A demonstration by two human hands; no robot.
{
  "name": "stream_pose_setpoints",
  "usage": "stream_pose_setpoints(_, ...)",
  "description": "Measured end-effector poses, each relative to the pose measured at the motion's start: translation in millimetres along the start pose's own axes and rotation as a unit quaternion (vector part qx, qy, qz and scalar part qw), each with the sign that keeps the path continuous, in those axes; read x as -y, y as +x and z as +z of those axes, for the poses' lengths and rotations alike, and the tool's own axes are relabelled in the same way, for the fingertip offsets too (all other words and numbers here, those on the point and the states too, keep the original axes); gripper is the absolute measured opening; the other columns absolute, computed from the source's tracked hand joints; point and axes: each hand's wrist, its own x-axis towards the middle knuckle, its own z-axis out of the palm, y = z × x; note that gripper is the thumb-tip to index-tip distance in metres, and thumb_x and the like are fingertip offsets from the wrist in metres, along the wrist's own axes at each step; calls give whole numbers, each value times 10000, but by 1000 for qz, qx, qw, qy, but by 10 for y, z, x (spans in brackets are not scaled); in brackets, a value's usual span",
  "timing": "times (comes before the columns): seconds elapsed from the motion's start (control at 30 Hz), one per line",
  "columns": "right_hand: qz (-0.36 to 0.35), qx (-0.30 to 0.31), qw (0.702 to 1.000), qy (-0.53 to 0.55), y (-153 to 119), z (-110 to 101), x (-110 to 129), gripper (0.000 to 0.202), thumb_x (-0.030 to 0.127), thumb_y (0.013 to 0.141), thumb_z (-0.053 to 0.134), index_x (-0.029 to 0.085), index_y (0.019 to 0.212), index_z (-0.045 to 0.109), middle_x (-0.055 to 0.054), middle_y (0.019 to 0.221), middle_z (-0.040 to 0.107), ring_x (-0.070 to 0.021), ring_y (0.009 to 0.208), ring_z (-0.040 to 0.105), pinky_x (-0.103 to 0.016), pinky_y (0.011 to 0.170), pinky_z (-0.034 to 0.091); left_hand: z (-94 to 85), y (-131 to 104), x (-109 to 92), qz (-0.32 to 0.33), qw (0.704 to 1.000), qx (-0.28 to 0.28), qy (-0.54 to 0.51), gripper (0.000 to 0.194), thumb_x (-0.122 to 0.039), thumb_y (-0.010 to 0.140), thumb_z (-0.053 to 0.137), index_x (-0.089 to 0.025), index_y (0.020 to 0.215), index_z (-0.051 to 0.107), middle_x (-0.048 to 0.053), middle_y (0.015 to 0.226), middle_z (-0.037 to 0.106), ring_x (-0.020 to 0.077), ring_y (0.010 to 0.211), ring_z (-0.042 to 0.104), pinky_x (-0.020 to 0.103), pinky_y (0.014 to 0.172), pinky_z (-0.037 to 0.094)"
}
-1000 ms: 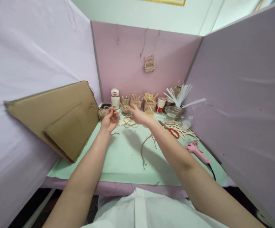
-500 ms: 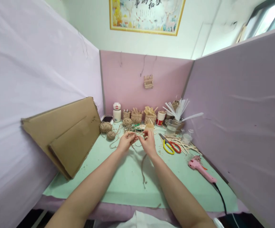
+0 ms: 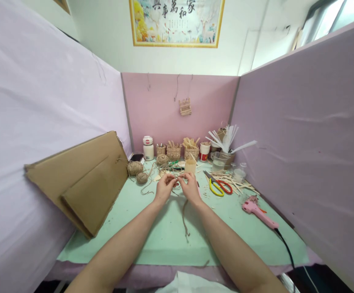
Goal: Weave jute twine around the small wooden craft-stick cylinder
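My left hand (image 3: 165,188) and my right hand (image 3: 190,189) meet over the middle of the table, fingertips nearly touching. Both pinch a piece of brown jute twine (image 3: 184,219), whose loose end trails onto the cloth below my right hand. The fingers hide the part between them. Just beyond the right hand stands a small pale wooden box-like piece (image 3: 190,166). Behind the left hand lie tangled twine strands and a small twine ball (image 3: 141,178).
Scissors (image 3: 216,187) with yellow and red handles lie right, beside scattered wooden sticks (image 3: 238,183). A pink glue gun (image 3: 260,215) with a black cord is farther right. Cardboard sheets (image 3: 88,191) lean at left. Stick-filled cups and baskets (image 3: 173,152) line the back.
My hands have come closer together, their fingertips now nearly touching around the twine. The camera view has shifted slightly, showing more of the wall picture.
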Motion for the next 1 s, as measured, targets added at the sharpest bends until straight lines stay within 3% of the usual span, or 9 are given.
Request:
stream_pose_setpoints(0.27,13,24,999,19,24,-17,-35,127,291,728,552,202,786,622,-48,894,581,-178,833,542,-305,760,415,-24,32,17,-24,997,-2,70,185,-309,669,627,-156,730,543,-9,614,571,99,534,520,219,521,390)
stream_pose_setpoints(0.4,49,60,993,92,58,-12,-57,120,309,702,568,204,727,620,-23,764,610,-159,710,534,-282,684,409,-47,61,-6,-22,996,-7,84,145,-277,643,633,-152,690,577,-12,594,554,95,555,480,208,503,328)
stream_pose_setpoints(0.53,163,89,963,194,85,7,-103,198,386,684,581,193,713,612,-2,660,583,-121,605,491,-242,575,368,-39,63,-52,-75,997,3,30,187,-297,606,666,-144,689,597,-33,541,500,57,459,367,203,446,228)
stream_pose_setpoints(0.67,259,90,927,254,101,-2,-122,248,427,637,610,185,688,591,9,618,552,-96,570,462,-207,510,325,-25,42,-100,-155,985,51,-57,249,-295,559,706,-127,716,611,-51,496,449,22,389,247,207,414,124)
stream_pose_setpoints(0.8,288,75,916,270,112,-27,-109,239,408,612,612,179,667,575,14,616,541,-82,558,445,-194,491,312,-21,26,-119,-186,977,68,-84,279,-267,552,712,-113,769,629,-43,515,464,10,381,238,199,407,108)
stream_pose_setpoints(1.0,315,73,891,319,122,-57,-70,174,343,619,624,182,671,580,30,601,508,-75,546,415,-186,467,297,-23,23,-83,-173,982,53,-53,282,-286,558,702,-110,769,643,-39,509,460,14,381,248,200,399,110)
